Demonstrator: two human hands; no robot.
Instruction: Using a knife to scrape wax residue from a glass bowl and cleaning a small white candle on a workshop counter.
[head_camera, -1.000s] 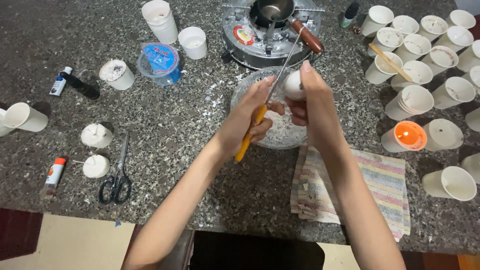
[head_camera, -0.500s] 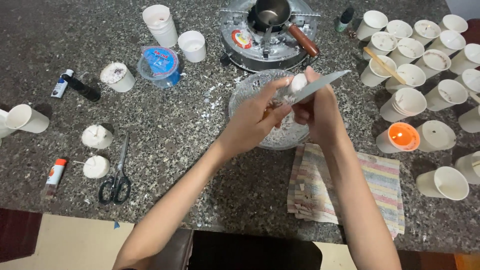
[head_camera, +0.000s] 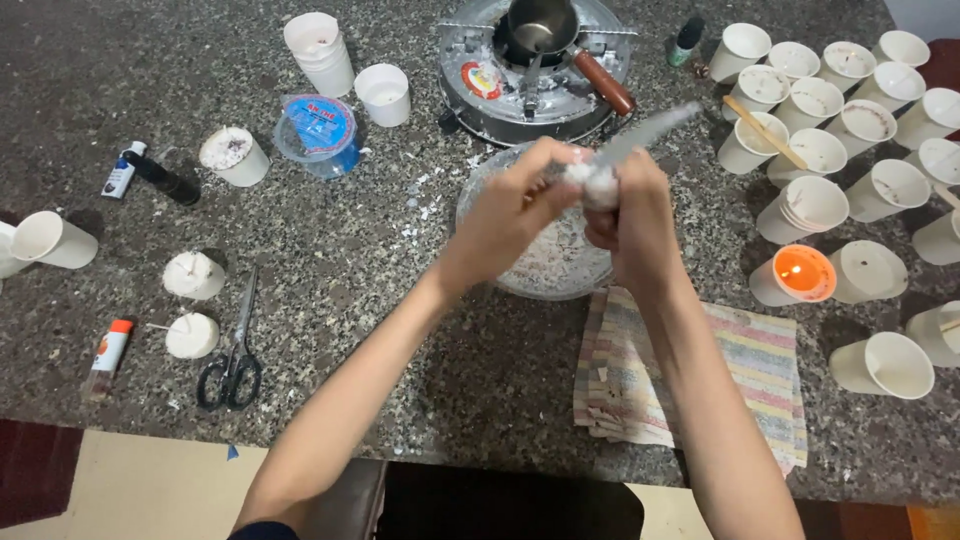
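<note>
My left hand (head_camera: 505, 222) grips a knife (head_camera: 640, 135); its handle is hidden in my fist and the blade points up to the right, blurred. My right hand (head_camera: 632, 215) holds a white wax lump (head_camera: 598, 180) against the blade. Both hands hover over a clear glass bowl (head_camera: 480, 205) with white wax shavings in it.
A round metal stove (head_camera: 470, 85) with a small pot (head_camera: 545, 22) stands behind the bowl. Several white paper cups (head_camera: 820, 150) crowd the right side, one with a lit candle (head_camera: 803, 270). A striped cloth (head_camera: 760, 365) lies front right. Scissors (head_camera: 232, 350) and two white candles (head_camera: 192, 275) lie left.
The knife has swung from pointing up toward the stove to pointing right across the wax lump. Both hands have drawn closer together over the bowl.
</note>
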